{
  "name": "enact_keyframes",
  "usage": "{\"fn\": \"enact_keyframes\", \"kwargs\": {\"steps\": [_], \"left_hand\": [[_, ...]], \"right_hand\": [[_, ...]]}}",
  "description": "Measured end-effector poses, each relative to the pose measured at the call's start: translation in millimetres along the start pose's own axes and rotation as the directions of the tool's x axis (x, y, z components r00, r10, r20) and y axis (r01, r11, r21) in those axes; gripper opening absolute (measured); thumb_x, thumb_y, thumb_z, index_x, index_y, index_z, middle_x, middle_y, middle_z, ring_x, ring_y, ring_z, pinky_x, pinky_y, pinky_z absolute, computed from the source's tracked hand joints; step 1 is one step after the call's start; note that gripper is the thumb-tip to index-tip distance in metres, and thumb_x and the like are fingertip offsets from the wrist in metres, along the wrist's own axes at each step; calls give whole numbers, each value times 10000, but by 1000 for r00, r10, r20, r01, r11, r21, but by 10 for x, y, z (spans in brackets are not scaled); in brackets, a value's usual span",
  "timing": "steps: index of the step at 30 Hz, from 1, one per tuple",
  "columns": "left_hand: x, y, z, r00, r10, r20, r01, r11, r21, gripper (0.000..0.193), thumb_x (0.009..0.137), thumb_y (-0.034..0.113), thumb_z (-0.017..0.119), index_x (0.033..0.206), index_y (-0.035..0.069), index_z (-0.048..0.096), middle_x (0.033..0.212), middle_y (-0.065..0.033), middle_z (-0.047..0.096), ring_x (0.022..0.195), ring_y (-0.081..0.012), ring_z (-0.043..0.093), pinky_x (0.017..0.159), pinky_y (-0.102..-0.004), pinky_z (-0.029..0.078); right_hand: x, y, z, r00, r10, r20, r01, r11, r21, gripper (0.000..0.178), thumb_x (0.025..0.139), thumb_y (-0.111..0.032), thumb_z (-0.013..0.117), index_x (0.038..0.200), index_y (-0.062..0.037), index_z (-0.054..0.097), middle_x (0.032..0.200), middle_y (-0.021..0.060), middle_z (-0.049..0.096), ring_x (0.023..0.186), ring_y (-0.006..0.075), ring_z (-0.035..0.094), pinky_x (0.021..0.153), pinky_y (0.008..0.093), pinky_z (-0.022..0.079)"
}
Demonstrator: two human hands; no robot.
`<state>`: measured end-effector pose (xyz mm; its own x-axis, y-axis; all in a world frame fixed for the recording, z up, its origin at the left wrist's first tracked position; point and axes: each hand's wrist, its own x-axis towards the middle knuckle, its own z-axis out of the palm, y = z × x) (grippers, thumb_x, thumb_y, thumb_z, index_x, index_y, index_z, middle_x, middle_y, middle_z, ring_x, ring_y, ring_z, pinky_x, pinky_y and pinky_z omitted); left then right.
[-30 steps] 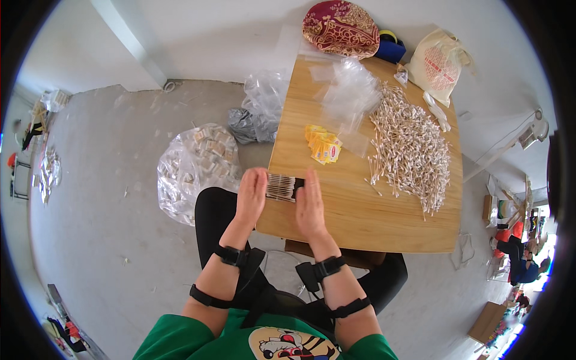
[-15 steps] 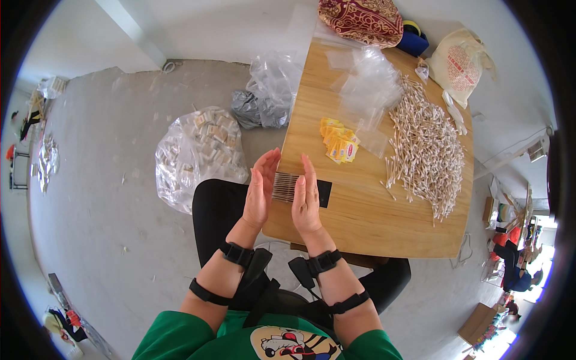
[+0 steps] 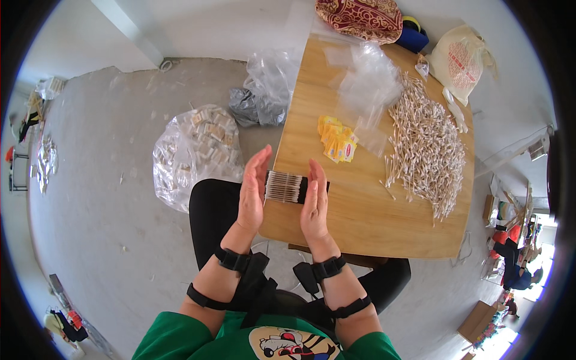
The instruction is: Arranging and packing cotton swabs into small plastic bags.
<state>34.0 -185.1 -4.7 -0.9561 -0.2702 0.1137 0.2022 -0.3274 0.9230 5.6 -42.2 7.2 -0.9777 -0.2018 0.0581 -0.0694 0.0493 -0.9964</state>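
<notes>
Cotton swabs (image 3: 283,186) lie side by side in a neat flat row at the 9 o'clock edge of the wooden table (image 3: 360,213), between the person's two hands. Left hand (image 3: 252,193) stands at the row's 9 o'clock end, open and upright, fingers stretched and palm turned inward; whether it touches the swabs I cannot tell. Right hand (image 3: 314,203) stands at 3 o'clock, also open with straight fingers, in front of a flat black piece (image 3: 303,191) that shows on both sides of it; contact there is unclear too. Neither hand grips anything that I can see.

Half a second ago the palms were nearer each other and the right one covered part of the row; now the gap is wider, more of the swabs show, and the black piece has a larger part tucked behind the right hand.

From the row, yellow packets (image 3: 338,143) lie toward 2 o'clock, a large loose swab pile (image 3: 427,149) between 2 and 3, and clear plastic bags (image 3: 371,75) at 1. At 10 o'clock, on the floor, sits a clear sack (image 3: 197,157) of small packs. These look unchanged from the previous frame.
</notes>
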Motion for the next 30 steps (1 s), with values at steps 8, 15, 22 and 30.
{"fn": "enact_keyframes", "kwargs": {"steps": [8, 15, 22, 30], "left_hand": [[57, -3, 60, 995, -84, -44, 84, 996, -11, 731, 1071, 588, 210, 1548, 43, 308, 1622, -121, 325, 1527, -254, 245, 1260, -391, 144], [77, 45, 133, 998, -54, -10, 53, 993, -105, 737, 1064, 601, 224, 1550, 52, 306, 1624, -114, 322, 1526, -236, 248, 1258, -387, 150], [53, -72, 171, 978, -202, -54, 196, 976, -97, 751, 1062, 604, 241, 1519, 18, 346, 1581, -101, 374, 1487, -231, 305, 1248, -388, 176], [-34, 45, 105, 998, -59, 35, 57, 996, 65, 599, 1110, 424, 332, 1524, -9, 362, 1583, -126, 391, 1491, -252, 328, 1239, -411, 204]], "right_hand": [[18, -2, 123, 995, -76, 72, 77, 997, -23, 548, 1120, -287, 322, 1539, 65, 281, 1571, 227, 362, 1480, 329, 327, 1209, 396, 252], [73, -94, 172, 998, 12, 55, -21, 984, 177, 524, 1120, -290, 334, 1530, 37, 331, 1553, 186, 408, 1444, 287, 376, 1197, 386, 282], [21, 145, 128, 996, 5, 89, -20, 986, 167, 518, 1128, -314, 325, 1527, 18, 335, 1551, 143, 400, 1455, 241, 350, 1222, 377, 249], [-82, 3, -119, 998, 60, -18, -57, 989, 137, 316, 1029, -18, 504, 1337, 10, 569, 1304, 137, 598, 1199, 257, 574, 1070, 365, 430]]}}
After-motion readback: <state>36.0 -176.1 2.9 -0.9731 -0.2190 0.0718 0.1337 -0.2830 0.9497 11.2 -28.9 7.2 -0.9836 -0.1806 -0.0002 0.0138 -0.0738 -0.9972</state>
